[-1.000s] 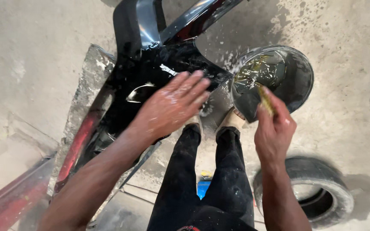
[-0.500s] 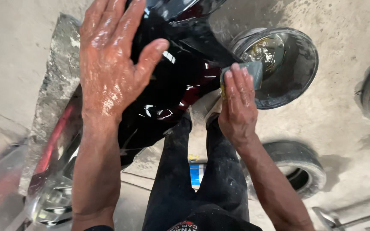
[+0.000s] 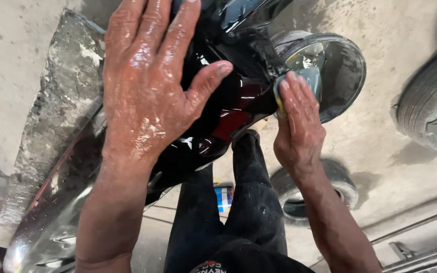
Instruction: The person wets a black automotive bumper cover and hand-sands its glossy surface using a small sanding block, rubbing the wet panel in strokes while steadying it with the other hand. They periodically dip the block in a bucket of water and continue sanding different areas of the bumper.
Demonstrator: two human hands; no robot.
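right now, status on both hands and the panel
Left hand wet, flat on black panel. Right hand pressing sponge at panel edge, by bowl. Nothing in the way.

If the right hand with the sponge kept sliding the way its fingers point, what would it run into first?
Most likely the dark basin: the right hand points its sponge at the rim. Depth is hard to judge.

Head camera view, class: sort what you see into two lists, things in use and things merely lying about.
In use: left hand flat on the glossy black panel; right hand pressing a wet pad to it; black basin.

Lying about: small tyre; larger tyre; grey slab.
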